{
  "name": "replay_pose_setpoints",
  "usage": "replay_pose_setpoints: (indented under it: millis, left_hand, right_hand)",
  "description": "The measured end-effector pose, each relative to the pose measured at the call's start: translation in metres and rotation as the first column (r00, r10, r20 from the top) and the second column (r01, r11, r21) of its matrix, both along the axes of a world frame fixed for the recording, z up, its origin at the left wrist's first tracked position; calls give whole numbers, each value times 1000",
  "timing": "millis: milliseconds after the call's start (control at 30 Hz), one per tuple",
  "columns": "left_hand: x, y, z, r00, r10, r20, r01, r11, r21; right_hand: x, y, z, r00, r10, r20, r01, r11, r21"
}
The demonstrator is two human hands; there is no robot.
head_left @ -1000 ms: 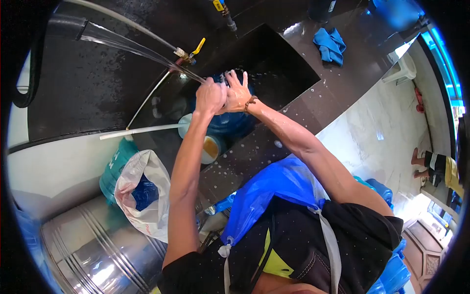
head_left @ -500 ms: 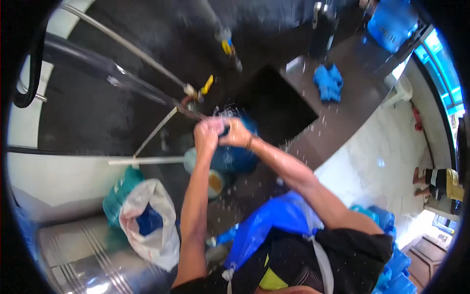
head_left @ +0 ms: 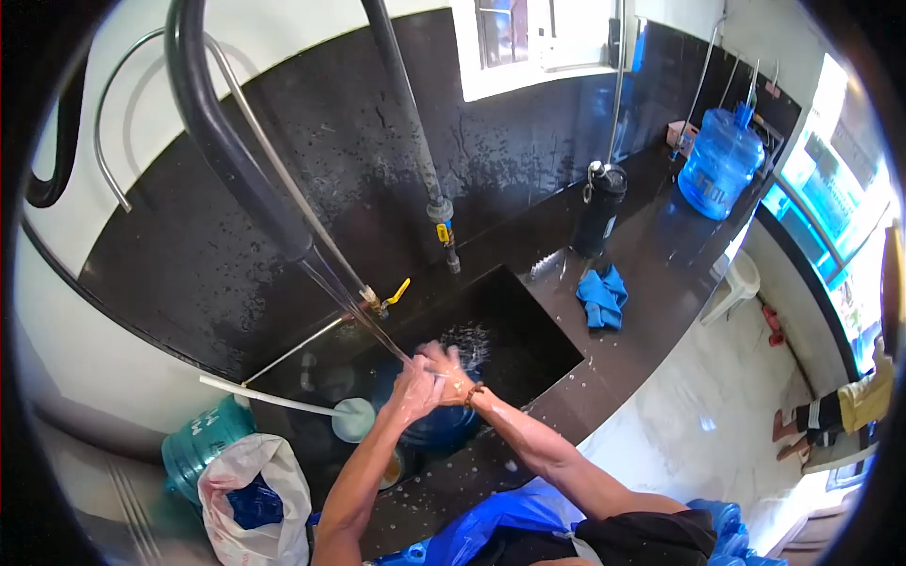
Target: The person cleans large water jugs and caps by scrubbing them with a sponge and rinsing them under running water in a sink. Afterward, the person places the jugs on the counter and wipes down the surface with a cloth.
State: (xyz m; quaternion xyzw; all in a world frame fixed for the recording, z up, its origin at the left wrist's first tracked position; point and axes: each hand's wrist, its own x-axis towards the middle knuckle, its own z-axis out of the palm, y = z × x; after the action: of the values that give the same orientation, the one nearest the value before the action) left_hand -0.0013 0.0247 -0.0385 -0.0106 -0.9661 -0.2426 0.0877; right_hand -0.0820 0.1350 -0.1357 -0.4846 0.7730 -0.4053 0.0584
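Note:
A thin water stream [head_left: 363, 316] falls from the black hose [head_left: 236, 160] onto my two hands, held together above the dark sink [head_left: 533, 330]. My left hand [head_left: 413, 391] is curled against my right; whatever its fingers close on is hidden. My right hand [head_left: 449, 372], with a bracelet at the wrist, has its fingers spread and slightly blurred, with splashes beyond them. Directly below both hands lies a blue water jug [head_left: 444, 426] in the sink, its neck hidden by the hands. Left of the jug is a pale round-headed tool [head_left: 354, 420] on a white handle [head_left: 269, 396].
A blue cloth [head_left: 602, 297] and a black canister [head_left: 598, 209] sit on the counter right of the sink. Farther back stands a clear blue jug [head_left: 722, 162]. A yellow-handled valve [head_left: 397, 292] is behind the sink; a white sack [head_left: 255, 500] and teal jug [head_left: 203, 439] are at left.
My view has tilted up, bringing the wall, window and hose into sight. My right hand's fingers, bent toward the left hand before, now spread out under the water.

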Motion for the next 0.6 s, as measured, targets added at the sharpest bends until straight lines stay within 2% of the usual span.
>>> replay_pose_setpoints:
  millis: [33, 67, 100, 133, 167, 200, 233, 267, 300, 333, 400, 533, 567, 600]
  left_hand:
    - [3, -3, 4, 999, -51, -9, 51, 997, 58]
    - [8, -1, 14, 995, -102, -17, 104, 988, 110]
    - [6, 2, 26, 973, -36, -226, 80, 980, 184]
    - [9, 8, 43, 958, 275, -80, -189, 815, 547]
    - [8, 7, 54, 945, 327, 11, -270, 760, 592]
    - [6, 3, 60, 923, 371, 99, -348, 697, 627]
    - [2, -8, 34, 947, 284, 149, -307, 667, 679]
    - [2, -3, 38, 957, 273, 98, -283, 810, 514]
    - [0, -5, 21, 963, 267, 44, -252, 823, 509]
    - [-4, -10, 7, 965, 261, -9, -222, 838, 499]
    - [-10, -7, 9, 955, 292, 45, -277, 831, 484]
    - [-6, -10, 28, 954, 297, 47, -294, 893, 340]
    - [-3, -11, 39, 956, 258, 138, -293, 844, 449]
    - [-3, -11, 40, 968, 249, 38, -247, 910, 334]
  right_hand:
    - [-4, -6, -24, 948, 117, 297, -65, 982, -179]
    - [2, 0, -7, 918, 112, 381, -33, 978, -208]
    - [6, 5, 11, 882, 109, 459, 4, 971, -238]
    - [10, 9, 30, 836, 108, 538, 45, 964, -262]
    - [10, 9, 36, 945, -4, 326, 98, 957, -274]
    - [9, 6, 32, 943, -10, 333, 101, 960, -260]
    - [8, 4, 28, 942, -16, 334, 103, 964, -244]
    - [5, 4, 34, 942, -26, 335, 107, 968, -227]
    - [4, 7, 39, 887, 88, 453, 63, 950, -307]
    - [2, 5, 34, 924, 16, 383, 84, 967, -243]
    - [-2, -2, 21, 898, 50, 438, 73, 963, -260]
    - [-2, 3, 48, 900, 51, 433, 57, 971, -232]
    - [-1, 4, 53, 917, 24, 399, 61, 978, -199]
    - [0, 5, 54, 931, 1, 365, 64, 984, -164]
